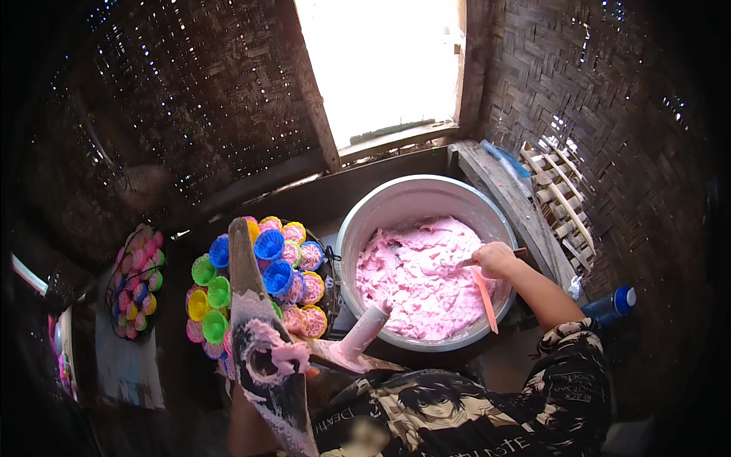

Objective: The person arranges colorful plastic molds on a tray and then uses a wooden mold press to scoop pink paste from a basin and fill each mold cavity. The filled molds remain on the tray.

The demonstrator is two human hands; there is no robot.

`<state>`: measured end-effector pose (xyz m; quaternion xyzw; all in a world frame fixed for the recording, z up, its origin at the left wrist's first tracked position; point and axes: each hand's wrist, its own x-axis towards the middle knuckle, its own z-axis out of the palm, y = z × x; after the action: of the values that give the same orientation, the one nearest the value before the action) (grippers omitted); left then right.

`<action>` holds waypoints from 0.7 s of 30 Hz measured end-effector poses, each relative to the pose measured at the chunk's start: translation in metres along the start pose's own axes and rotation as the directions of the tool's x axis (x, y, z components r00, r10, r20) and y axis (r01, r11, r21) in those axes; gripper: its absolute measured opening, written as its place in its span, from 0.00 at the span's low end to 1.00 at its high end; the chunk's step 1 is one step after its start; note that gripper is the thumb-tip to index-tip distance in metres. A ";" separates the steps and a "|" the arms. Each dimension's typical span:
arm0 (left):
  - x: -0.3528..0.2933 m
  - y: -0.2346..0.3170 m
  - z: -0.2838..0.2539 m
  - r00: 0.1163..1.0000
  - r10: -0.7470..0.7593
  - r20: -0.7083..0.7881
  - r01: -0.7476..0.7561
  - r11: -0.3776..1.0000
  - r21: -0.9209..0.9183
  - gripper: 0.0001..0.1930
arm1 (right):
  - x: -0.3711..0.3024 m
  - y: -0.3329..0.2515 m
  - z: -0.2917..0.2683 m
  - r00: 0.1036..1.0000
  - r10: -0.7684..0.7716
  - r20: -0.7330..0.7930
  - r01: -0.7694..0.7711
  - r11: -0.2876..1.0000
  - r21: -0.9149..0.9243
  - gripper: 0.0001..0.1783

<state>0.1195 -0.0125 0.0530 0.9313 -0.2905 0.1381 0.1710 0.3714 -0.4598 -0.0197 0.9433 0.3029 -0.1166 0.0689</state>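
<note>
And here's the right hand [496, 260], closed firmly around the brown handle [521, 253] of a tool, knuckles up, forearm angling in from the lower right, elbow bent, wrist above the basin's right side. Over on the left, the forearm [251, 428] rises from the lower edge behind the wooden press [247, 293], and only a sliver of the left hand [312, 372] peeks out beside it; whether it grips, nobody can tell from here. Count them up: one big round basin [352, 228], pale and smooth-rimmed, and inside it one broad heap of pink dough [419, 282], sticky, lumpy, torn into soft peaks. One flat salmon-orange utensil [484, 298] leans across the basin's right side. The press shows two wooden arms, one with a round hole ringed in pink smears, the other bearing a single dough-coated cylinder [364, 335]. Beyond it, two clusters of cups: the near one shows three blue cups [269, 245], three green cups [218, 292] and one yellow cup [198, 305], all fluted, among others lined with stringy pink strands; the far cluster [138, 282] sits well to the left. One blue-capped bottle [609, 306] lies near the right elbow, below woven walls [632, 137].
</note>
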 end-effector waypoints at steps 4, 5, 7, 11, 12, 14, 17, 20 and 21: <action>0.005 -0.013 0.009 0.988 -0.062 0.140 0.071 0.995 -0.065 0.13 | -0.015 -0.018 -0.020 0.992 -0.046 0.115 0.038 0.997 0.067 0.10; 0.009 -0.013 0.009 0.970 -0.136 0.203 0.162 0.980 -0.117 0.12 | -0.017 -0.024 -0.028 0.983 -0.099 0.157 0.088 0.994 0.071 0.11; 0.018 -0.013 0.004 0.896 -0.226 0.382 0.408 0.758 -0.510 0.11 | -0.024 -0.031 -0.047 0.951 -0.180 0.253 0.162 0.983 0.089 0.13; 0.038 0.010 -0.019 0.856 -0.500 0.135 0.424 0.527 -0.737 0.11 | -0.047 -0.015 -0.105 0.969 -0.214 0.124 0.161 0.925 0.344 0.20; 0.047 0.019 -0.020 0.783 -0.597 0.174 0.401 0.270 -0.875 0.14 | -0.056 -0.008 -0.120 0.960 -0.273 0.063 0.225 0.887 0.404 0.22; 0.062 0.039 -0.024 0.805 -0.584 -0.107 0.254 0.501 -0.828 0.17 | -0.067 -0.001 -0.150 0.944 -0.330 -0.027 0.308 0.846 0.434 0.22; 0.103 0.038 -0.033 0.909 -0.415 -0.033 0.343 0.791 -0.507 0.17 | -0.076 -0.003 -0.190 0.901 -0.418 -0.118 0.407 0.716 0.567 0.21; 0.127 0.050 -0.034 0.893 -0.450 0.016 0.448 0.884 -0.131 0.27 | -0.079 -0.017 -0.222 0.848 -0.497 -0.184 0.479 0.570 0.667 0.19; 0.132 0.054 -0.034 0.917 -0.399 0.009 0.397 0.910 -0.123 0.23 | -0.077 -0.026 -0.230 0.775 -0.568 -0.277 0.594 0.504 0.627 0.18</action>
<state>0.1867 -0.1056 0.1437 0.9574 -0.1014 0.0899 0.2549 0.3367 -0.4357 0.2208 0.7439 0.5368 -0.2192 -0.3322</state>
